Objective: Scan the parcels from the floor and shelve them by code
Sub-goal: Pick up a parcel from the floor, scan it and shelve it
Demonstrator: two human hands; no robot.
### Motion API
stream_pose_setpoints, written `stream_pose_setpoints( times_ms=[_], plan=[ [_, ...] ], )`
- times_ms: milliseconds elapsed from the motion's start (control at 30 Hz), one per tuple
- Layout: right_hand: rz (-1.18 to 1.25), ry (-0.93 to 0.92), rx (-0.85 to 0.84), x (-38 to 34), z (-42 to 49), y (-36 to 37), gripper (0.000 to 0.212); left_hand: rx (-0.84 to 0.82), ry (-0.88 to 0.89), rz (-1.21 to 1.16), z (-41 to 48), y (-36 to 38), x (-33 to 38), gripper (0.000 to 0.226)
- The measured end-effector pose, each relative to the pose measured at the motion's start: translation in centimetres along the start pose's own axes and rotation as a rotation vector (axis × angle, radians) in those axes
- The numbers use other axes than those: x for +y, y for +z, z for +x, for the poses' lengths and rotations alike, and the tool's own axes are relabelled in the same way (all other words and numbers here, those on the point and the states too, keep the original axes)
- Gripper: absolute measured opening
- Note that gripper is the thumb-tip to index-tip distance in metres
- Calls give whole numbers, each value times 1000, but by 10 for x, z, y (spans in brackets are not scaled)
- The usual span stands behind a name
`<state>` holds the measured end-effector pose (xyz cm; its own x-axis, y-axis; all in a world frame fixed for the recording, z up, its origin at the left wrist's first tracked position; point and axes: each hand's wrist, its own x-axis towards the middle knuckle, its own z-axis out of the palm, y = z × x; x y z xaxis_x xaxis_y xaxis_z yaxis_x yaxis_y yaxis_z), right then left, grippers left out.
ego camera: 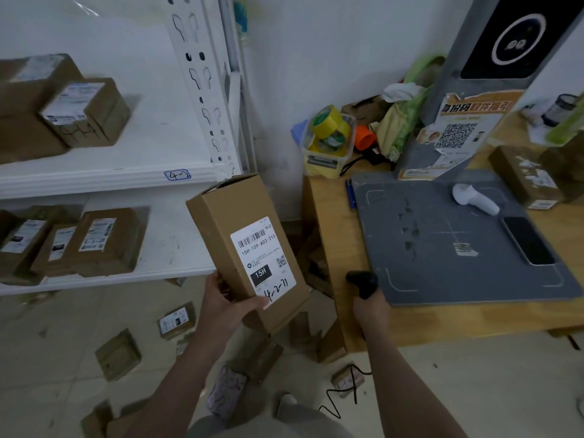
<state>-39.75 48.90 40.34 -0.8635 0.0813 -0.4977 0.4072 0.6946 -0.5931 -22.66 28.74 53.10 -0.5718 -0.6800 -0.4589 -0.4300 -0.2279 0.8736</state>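
Head-cam view, looking down. Centre of frame: brown cardboard parcel [218, 222] held up in the air, tilted, long side running toward upper left, in front of white shelf unit [110, 184]. Gripped at its near end by left hand [226, 298], fingers curled under, thumb across bottom edge of white label [263, 259]. On label: barcode, "15H-159-A03-210", black "15H" block, handwritten "4-2-11". Just right of centre, lower: right hand [369, 308] wrapped round handle of black scanner [363, 281], beside near left corner of wooden table [442, 320]; thin black cable [341, 393] trailing over floor below. Left of frame: two shelf levels w/ more labelled parcels, upper [85, 112] and lower [107, 241]; blue-edged tag "4-2" [177, 175] on upper shelf's front lip. Bottom left: several small parcels [175, 320] scattered on tiled floor. Right of frame: grey mat [442, 263] on table, w/ white handheld scanner [474, 199] and dark phone [527, 240] lying on it; clear tub of tape rolls [328, 134] at table's far left corner.
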Motion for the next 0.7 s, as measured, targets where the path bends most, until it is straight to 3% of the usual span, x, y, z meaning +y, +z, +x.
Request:
stream_pose_setpoints(
  times_ms=[267,400,533,700],
  plan=[
    [-135,11,146,-4,0,4,61,47,-33,-35,2,-7,-3,84],
    [-148,23,331,-18,-16,2,63,43,-47,-78,7,-12,-4,81],
    [-29,-91,500,-38,-35,6,69,59,-39,-159,12,-26,0,77],
    [193,-278,367,-89,-72,26,60,75,-29,-240,11,-62,12,80]
  ],
)
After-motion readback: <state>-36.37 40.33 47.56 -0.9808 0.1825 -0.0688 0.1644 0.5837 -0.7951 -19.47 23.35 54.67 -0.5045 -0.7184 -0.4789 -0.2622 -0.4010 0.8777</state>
